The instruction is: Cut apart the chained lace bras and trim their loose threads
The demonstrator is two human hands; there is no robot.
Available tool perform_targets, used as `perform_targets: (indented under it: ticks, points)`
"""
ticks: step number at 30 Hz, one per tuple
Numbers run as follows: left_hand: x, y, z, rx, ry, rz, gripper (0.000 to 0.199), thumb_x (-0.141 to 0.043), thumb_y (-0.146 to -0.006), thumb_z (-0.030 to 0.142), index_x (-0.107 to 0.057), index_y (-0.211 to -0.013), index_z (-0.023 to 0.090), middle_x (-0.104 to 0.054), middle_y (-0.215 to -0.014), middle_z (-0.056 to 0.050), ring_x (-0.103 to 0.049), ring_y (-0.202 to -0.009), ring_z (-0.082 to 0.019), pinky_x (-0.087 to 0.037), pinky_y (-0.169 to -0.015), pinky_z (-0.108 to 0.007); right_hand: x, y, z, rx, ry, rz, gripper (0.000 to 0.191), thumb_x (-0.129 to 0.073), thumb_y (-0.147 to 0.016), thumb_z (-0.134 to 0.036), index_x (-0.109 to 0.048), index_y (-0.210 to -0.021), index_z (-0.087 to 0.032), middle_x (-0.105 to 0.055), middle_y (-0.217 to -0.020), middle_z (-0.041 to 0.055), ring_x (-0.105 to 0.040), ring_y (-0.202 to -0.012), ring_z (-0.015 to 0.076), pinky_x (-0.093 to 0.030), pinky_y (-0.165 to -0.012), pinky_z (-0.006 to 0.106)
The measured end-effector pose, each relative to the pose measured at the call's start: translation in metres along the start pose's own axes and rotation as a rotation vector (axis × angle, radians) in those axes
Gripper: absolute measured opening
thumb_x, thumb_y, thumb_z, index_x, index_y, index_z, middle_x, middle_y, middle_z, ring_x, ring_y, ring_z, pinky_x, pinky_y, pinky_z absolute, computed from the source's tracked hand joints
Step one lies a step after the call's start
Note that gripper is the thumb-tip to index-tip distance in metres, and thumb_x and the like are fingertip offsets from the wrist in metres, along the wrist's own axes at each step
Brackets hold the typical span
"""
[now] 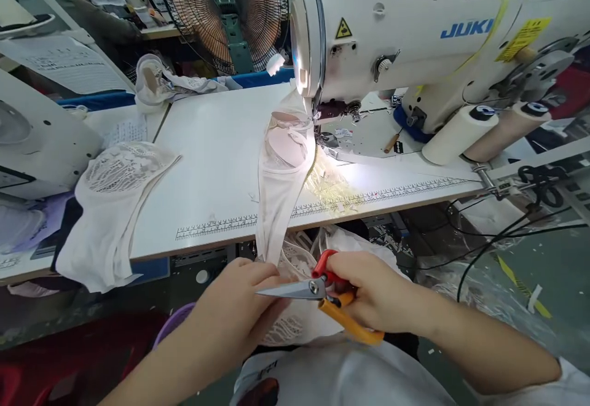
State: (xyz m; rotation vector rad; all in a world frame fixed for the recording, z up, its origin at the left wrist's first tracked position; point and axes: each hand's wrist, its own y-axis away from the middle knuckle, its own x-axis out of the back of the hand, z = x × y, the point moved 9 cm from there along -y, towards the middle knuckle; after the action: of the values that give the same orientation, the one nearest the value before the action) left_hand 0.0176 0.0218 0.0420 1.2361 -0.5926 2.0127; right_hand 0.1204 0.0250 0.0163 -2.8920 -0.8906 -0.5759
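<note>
My right hand (369, 289) grips scissors (318, 289) with one red and one orange handle. Their blades point left and lie over the fingers of my left hand (244, 301). That hand is closed on the lower end of a pale pink garment (276, 191), which hangs over the table's front edge. The garment's upper end lies under the needle area of the white sewing machine (401, 37). More pale lace fabric (295, 326) hangs below my hands, over the lap.
A white lace garment (120, 179) drapes over the left edge of the white table (207, 166). Thread cones (461, 136) stand right of the machine. A fan (225, 13) is behind. Yellowish thread scraps (332, 185) lie by the ruler strip.
</note>
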Motion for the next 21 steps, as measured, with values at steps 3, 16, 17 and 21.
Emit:
perform_targets:
  ticks: [3, 16, 17, 21]
  points:
    - [0.013, 0.016, -0.024, 0.051, 0.059, 0.048, 0.022, -0.047, -0.084, 0.022, -0.064, -0.097, 0.027, -0.066, -0.083, -0.003, -0.059, -0.073, -0.02, -0.043, -0.066, -0.026, 0.013, 0.008, 0.003, 0.029, 0.049, 0.053, 0.018, -0.047, -0.064, -0.01, -0.033, -0.06, -0.021, -0.045, -0.066, -0.0018, -0.041, -0.055, 0.01, -0.04, -0.051, 0.02]
    - [0.007, 0.011, -0.06, 0.344, 0.601, 0.177, 0.01, -0.057, -0.078, 0.027, -0.063, -0.073, 0.021, -0.065, -0.077, -0.006, -0.06, -0.071, -0.021, -0.047, -0.062, -0.025, 0.009, 0.042, 0.031, -0.18, -0.015, 0.042, 0.019, -0.055, -0.069, -0.017, -0.038, -0.06, -0.02, -0.039, -0.059, -0.0042, -0.034, -0.053, 0.0098, -0.034, -0.046, 0.02]
    - [0.005, 0.007, -0.056, 0.341, 0.624, 0.199, 0.01, -0.056, -0.078, 0.027, -0.063, -0.074, 0.021, -0.065, -0.076, -0.006, -0.061, -0.07, -0.021, -0.047, -0.061, -0.026, 0.006, 0.047, 0.034, -0.208, -0.013, 0.014, 0.019, -0.055, -0.069, -0.018, -0.039, -0.06, -0.02, -0.037, -0.058, -0.0044, -0.033, -0.053, 0.0098, -0.033, -0.045, 0.02]
    - [0.004, -0.009, -0.033, 0.284, 0.609, 0.337, 0.004, -0.056, -0.076, 0.022, -0.06, -0.075, 0.021, -0.063, -0.068, -0.003, -0.059, -0.063, -0.018, -0.047, -0.057, -0.025, 0.015, 0.061, 0.04, -0.224, 0.11, -0.021, 0.021, -0.057, -0.071, -0.021, -0.041, -0.058, -0.019, -0.039, -0.055, -0.0035, -0.035, -0.051, 0.0108, -0.033, -0.046, 0.023]
